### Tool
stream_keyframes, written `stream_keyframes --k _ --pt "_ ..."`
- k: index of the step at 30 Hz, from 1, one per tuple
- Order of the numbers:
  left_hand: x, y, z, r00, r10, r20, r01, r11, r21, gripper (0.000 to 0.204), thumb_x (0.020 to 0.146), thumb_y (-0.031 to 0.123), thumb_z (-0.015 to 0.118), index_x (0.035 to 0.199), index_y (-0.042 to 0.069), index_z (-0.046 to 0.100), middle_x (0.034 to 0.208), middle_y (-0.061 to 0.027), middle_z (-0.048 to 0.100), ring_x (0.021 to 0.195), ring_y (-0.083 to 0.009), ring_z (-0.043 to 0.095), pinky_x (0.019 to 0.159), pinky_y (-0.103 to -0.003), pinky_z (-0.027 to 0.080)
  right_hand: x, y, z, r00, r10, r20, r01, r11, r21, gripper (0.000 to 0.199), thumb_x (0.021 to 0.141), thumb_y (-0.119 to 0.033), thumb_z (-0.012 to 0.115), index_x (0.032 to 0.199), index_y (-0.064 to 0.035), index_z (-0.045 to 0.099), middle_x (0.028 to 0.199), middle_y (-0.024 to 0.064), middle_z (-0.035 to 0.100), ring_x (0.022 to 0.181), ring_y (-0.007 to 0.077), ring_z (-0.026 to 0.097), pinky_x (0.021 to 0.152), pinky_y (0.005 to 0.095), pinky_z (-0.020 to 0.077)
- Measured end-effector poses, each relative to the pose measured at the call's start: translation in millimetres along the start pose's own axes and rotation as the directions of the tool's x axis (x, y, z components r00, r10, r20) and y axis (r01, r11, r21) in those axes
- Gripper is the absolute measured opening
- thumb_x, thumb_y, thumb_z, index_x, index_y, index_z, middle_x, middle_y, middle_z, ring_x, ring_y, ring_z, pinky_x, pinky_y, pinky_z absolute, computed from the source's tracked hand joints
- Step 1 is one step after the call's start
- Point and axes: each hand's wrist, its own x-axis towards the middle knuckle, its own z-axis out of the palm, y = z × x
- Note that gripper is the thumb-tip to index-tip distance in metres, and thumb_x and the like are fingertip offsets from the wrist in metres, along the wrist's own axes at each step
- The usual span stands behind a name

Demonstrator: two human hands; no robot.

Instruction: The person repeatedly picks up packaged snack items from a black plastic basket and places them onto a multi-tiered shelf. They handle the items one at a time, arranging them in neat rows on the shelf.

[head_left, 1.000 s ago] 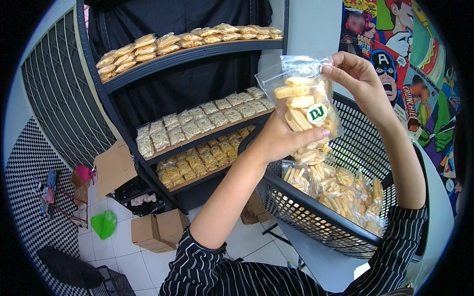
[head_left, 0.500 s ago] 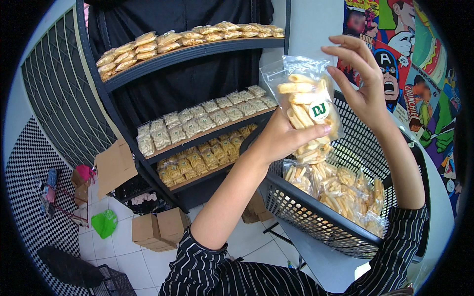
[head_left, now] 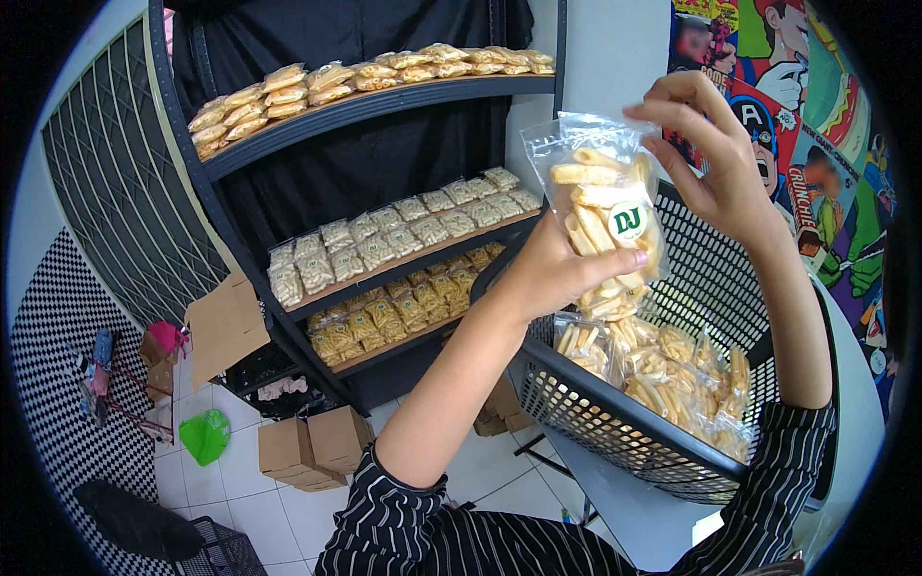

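A clear plastic bag of pale, stick-shaped snacks (head_left: 591,226) with a round white label stands upright in my left hand (head_left: 567,274). The left fingers wrap behind it and the thumb presses on its front. At the bag's upper right corner is my right hand (head_left: 711,158), its fingers curved and apart. Whether the right fingertips touch the plastic is hard to tell. Below both hands sits a black perforated basket (head_left: 615,422), with several similar bags of snacks (head_left: 672,370) lying inside it.
At the left, a dark shelf rack (head_left: 384,108) bears rows of bagged snacks on three levels. Cardboard boxes (head_left: 312,446) and a green bag (head_left: 204,437) lie on the tiled floor. The basket rests on a grey table (head_left: 624,509); a colourful poster wall (head_left: 816,144) rises at the right.
The snack bag and my left hand have shifted slightly right. My right hand has come down a little, its fingers more curved and closer to the bag's upper corner.
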Motion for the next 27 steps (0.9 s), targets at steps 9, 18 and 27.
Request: stream_keyframes --k 9,18,27 --pt "-1 -2 1 1.000 -0.022 0.019 0.020 0.997 0.077 0.049 0.065 0.007 0.066 0.107 0.001 0.042 0.095 -0.0058 0.053 0.087 -0.0122 0.053 0.076 -0.026 0.044 -8 1 13 0.923 0.334 0.192 -0.367 0.614 0.698 0.047 0.075 -0.009 0.061 0.116 0.0012 0.040 0.076 0.0028 0.057 0.071 0.0073 0.053 0.066 0.0208 0.0430" --pt "0 -2 -1 0.997 -0.065 -0.032 0.068 0.992 0.109 0.044 0.065 0.004 0.063 0.104 -0.001 0.044 0.094 -0.0074 0.055 0.085 -0.0132 0.055 0.073 -0.026 0.045 -26 22 21 0.878 0.398 0.268 -0.463 0.557 0.690 0.047 0.078 -0.015 0.058 0.119 -0.0024 0.040 0.090 0.0052 0.059 0.087 0.0106 0.056 0.080 0.0241 0.0436" --pt "9 -10 -9 0.959 0.067 -0.277 -0.036 0.993 0.114 0.048 0.067 0.006 0.062 0.107 -0.002 0.037 0.095 -0.0121 0.054 0.084 -0.0166 0.056 0.072 -0.027 0.047 -141 41 109 0.698 0.331 0.634 -0.306 0.940 -0.154 0.046 0.067 -0.021 0.063 0.105 -0.0015 0.048 0.096 0.0139 0.054 0.086 0.0239 0.055 0.072 0.0352 0.0461"
